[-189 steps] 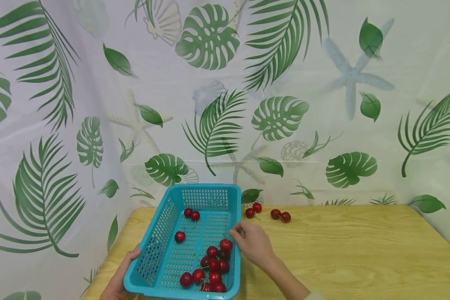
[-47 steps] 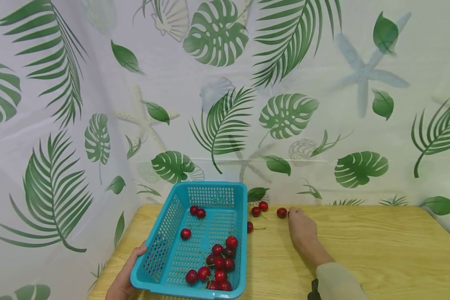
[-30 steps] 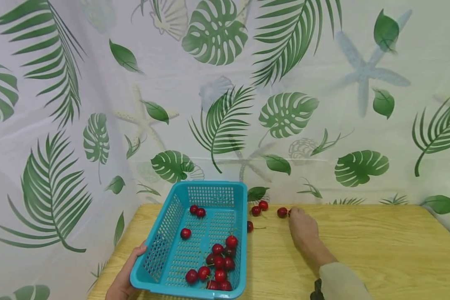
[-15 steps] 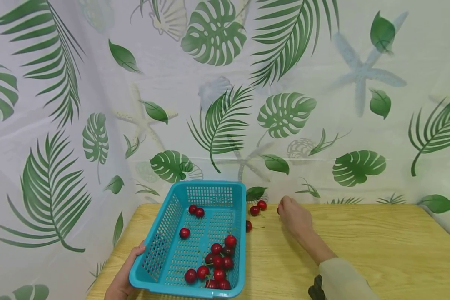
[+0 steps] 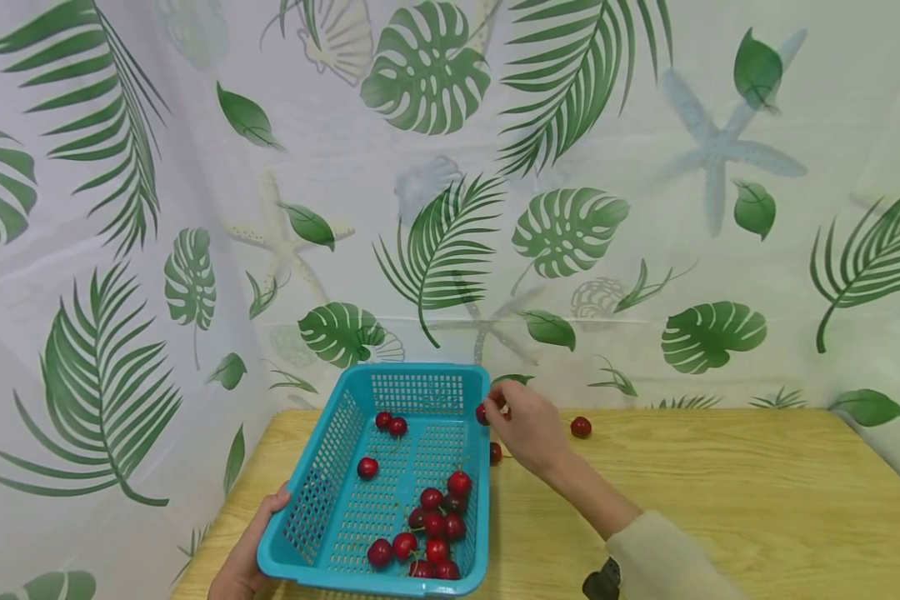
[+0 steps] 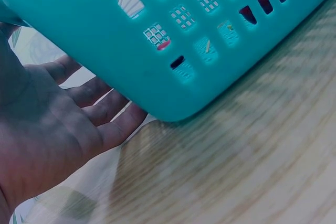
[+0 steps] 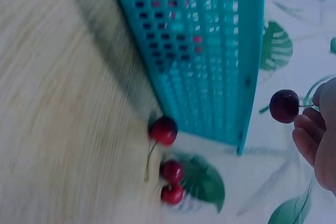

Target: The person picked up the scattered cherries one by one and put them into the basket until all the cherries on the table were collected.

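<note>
My left hand (image 5: 249,550) holds the blue plastic basket (image 5: 270,554) by its left side, thumb at the rim. In the left wrist view the fingers (image 6: 113,109) lie against the basket's outer wall. My right hand (image 5: 528,425) is at the basket's far right rim, pinching a dark red cherry (image 7: 284,106) by its stem. That cherry hangs beside the rim. Inside the basket, several cherries (image 5: 433,524) cluster at the near right, with a single cherry (image 5: 367,468) and a pair (image 5: 391,423) farther back.
On the wooden table (image 5: 690,500), one stemmed cherry (image 7: 163,130) lies against the basket's right side. Two more cherries (image 7: 172,182) sit close by, hidden behind my right hand in the head view. Another cherry (image 5: 581,427) lies farther right. A leaf-patterned sheet (image 5: 630,125) hangs behind the table.
My right hand has picked up one cherry of the right-hand pair and carried it left to the basket's rim; the other stays on the table. My left hand keeps its hold.
</note>
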Motion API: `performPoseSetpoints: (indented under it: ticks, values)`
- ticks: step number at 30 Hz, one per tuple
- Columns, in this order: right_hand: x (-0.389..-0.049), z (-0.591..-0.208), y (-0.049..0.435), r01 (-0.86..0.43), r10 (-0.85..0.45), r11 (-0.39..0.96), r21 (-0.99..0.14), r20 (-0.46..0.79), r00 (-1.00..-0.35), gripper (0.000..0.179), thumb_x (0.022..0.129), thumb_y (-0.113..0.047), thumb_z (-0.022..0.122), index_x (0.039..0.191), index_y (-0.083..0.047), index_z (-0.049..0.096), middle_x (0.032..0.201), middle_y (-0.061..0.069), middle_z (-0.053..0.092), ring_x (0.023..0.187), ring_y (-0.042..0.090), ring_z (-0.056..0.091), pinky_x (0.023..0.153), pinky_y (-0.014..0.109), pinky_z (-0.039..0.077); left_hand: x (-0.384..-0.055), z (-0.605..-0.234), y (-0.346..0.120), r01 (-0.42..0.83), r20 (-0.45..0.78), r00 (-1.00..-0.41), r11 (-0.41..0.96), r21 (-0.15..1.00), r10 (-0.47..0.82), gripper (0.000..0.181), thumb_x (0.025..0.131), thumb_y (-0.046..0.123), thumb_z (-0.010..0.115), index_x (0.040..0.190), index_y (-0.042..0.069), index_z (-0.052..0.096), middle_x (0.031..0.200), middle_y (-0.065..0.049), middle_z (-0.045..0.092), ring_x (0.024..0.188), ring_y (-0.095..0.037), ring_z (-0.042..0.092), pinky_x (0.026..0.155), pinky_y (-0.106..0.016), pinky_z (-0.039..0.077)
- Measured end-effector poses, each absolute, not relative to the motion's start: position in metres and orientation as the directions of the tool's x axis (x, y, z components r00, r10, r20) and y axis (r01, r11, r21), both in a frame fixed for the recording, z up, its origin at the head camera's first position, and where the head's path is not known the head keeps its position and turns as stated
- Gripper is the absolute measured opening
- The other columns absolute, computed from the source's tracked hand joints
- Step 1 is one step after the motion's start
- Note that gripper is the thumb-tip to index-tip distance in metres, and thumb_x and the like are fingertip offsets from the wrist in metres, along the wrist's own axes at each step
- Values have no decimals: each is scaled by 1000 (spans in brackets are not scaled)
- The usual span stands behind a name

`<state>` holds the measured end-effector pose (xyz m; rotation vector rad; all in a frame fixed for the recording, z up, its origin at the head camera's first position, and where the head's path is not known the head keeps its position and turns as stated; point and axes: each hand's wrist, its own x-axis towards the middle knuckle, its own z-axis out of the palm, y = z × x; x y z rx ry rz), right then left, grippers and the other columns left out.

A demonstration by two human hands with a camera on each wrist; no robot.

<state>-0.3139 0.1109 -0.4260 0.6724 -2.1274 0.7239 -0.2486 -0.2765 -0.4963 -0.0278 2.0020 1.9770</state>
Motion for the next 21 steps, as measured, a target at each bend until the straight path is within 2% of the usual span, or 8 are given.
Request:
performPoseSetpoints:
  ticks: [3,5,9,12,16,21]
  values:
    - [-306,-421,96,-694,-271,675,-249,792,-547,11,84,-5,75,87,-9,66,75,-2,66,59,8,53,54,20,45,-246,-496,-277,-283,-283,-949,23,959,138,76,100,52,23,160,8,5,159,-31,14,136,-42,30,100,-46,39]
    - [-300,-419,86,-706,-301,664,-246,777,-553,11,84,-6,76,87,-10,65,76,-3,66,59,8,53,54,20,44,-246,-495,-277,-292,-292,-948,23,956,129,77,100,54,23,160,8,5,159,-31,14,137,-43,30,101,-47,38]
    - [-291,-419,70,-708,-364,641,-297,693,-622,10,87,-8,74,86,-11,64,77,-4,66,61,8,54,54,19,42,-246,-494,-278,-305,-306,-945,28,952,116,79,100,57,24,160,9,6,158,-32,17,134,-42,34,100,-47,39]
    - [-289,-422,59,-684,-404,649,-333,611,-681,9,89,-10,71,86,-12,64,74,-5,64,60,8,53,53,19,40,-246,-493,-277,-304,-305,-944,29,952,124,79,100,55,24,160,8,5,158,-32,15,136,-43,31,101,-47,39]
    - [-292,-428,46,-653,-434,672,-349,529,-729,7,90,-11,69,85,-12,64,67,-5,60,56,6,47,50,20,37,-247,-493,-277,-295,-297,-946,32,955,133,78,101,53,23,159,5,2,159,-33,11,139,-46,25,104,-50,35]
    - [-297,-441,40,-606,-427,701,-376,459,-779,4,91,-13,67,88,-11,66,63,-5,59,53,4,44,47,21,34,-247,-493,-277,-300,-300,-943,23,954,143,78,101,54,23,159,7,3,158,-33,14,135,-43,33,99,-46,41]
